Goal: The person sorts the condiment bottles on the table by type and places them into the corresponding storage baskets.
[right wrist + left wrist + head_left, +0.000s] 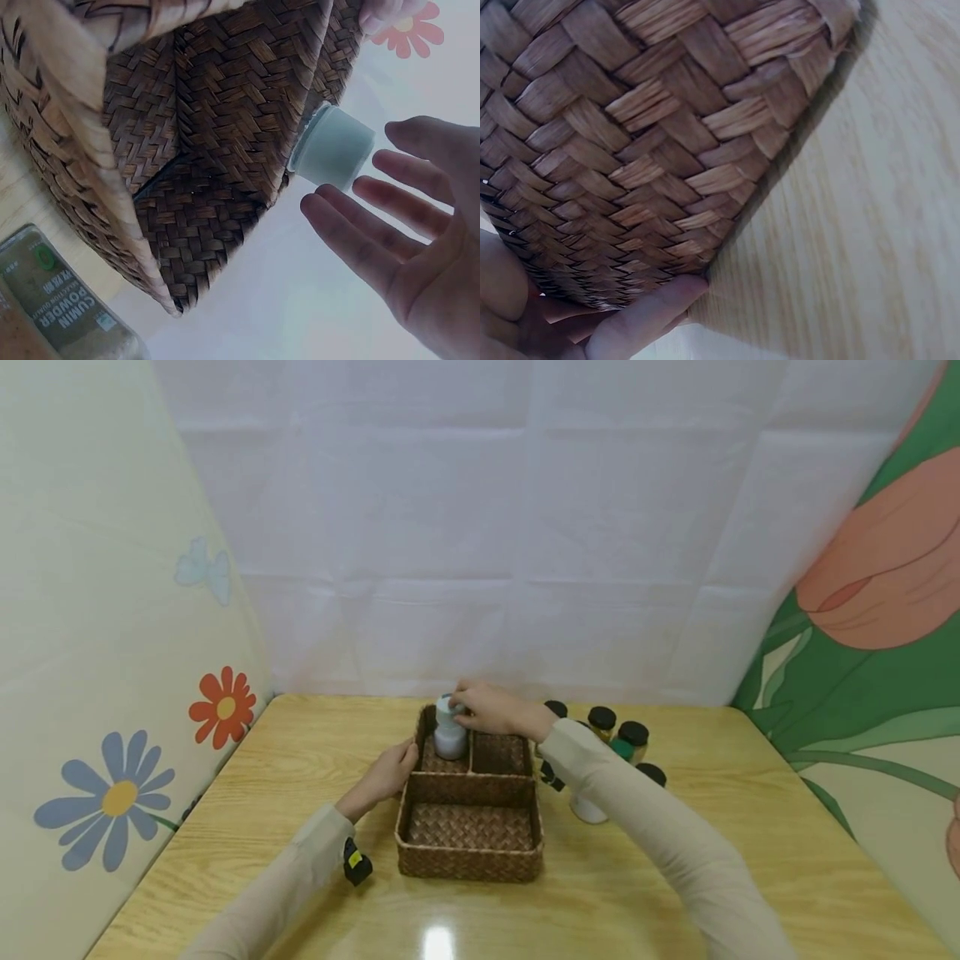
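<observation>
A brown woven basket (468, 860) with three compartments stands mid-table. A white bottle (450, 739) with a pale cap stands upright in its back left compartment. My right hand (487, 710) hovers at the bottle's top. In the right wrist view that hand (390, 217) is spread with straight fingers just beside the cap (334, 146), and a small gap shows between them. My left hand (384, 777) rests against the basket's left outer wall. In the left wrist view a straight finger (645, 315) lies along the bottom edge of the weave (630, 150).
Several spice jars with black lids (602, 720) cluster right of the basket, along with a green-lidded one (621, 747) and a white bottle (588, 810). A cumin powder jar (67, 300) lies beside the basket. Cloth backdrops close in the wooden table (712, 860) on three sides.
</observation>
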`<state>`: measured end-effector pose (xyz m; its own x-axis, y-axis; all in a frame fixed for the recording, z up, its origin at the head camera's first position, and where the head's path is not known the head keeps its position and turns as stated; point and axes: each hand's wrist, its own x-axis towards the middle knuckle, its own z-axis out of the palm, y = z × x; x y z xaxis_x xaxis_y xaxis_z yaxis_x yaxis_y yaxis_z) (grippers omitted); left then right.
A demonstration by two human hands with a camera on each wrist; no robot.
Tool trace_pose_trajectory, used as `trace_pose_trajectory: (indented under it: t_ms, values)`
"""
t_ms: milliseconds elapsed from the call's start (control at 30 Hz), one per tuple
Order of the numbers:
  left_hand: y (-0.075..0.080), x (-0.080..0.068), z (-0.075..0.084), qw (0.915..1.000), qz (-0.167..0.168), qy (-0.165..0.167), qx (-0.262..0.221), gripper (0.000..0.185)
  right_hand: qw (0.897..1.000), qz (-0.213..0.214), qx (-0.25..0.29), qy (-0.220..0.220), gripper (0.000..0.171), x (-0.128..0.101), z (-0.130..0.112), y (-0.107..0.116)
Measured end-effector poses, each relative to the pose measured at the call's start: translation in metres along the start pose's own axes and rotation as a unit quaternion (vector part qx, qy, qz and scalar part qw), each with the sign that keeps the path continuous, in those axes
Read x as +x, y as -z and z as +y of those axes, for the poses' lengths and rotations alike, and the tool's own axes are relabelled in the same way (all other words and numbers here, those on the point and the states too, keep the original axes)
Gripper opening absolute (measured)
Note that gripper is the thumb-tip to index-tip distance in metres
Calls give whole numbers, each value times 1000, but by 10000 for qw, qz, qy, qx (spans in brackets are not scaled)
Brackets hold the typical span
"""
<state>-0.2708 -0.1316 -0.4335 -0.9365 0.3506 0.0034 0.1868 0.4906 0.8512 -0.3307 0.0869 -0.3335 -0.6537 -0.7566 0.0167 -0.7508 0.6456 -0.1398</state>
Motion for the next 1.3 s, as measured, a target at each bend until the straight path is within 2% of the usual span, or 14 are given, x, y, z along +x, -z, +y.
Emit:
trace_pose_trajectory:
  t_ms: [467,633,867,1133,1300]
  values:
    - [-2,0,1,10000,9,12,27,53,9998,-138,-114,84,30,-11,-3,3]
    - [-1,-1,1,10000,67,0,46,52,9998,-166,7,124,30,-15,-5,5]
    - [0,-2,2,10000,-27,66,11,52,9994,-192,6,275,30,-21,-3,6]
    - [-1,-1,1,10000,-6,37,-22,53,9991,-375,131,163,32,-30,0,8]
    - [-1,0,1,10000,-7,45,17,53,9989,-421,-20,219,24,-36,-1,10]
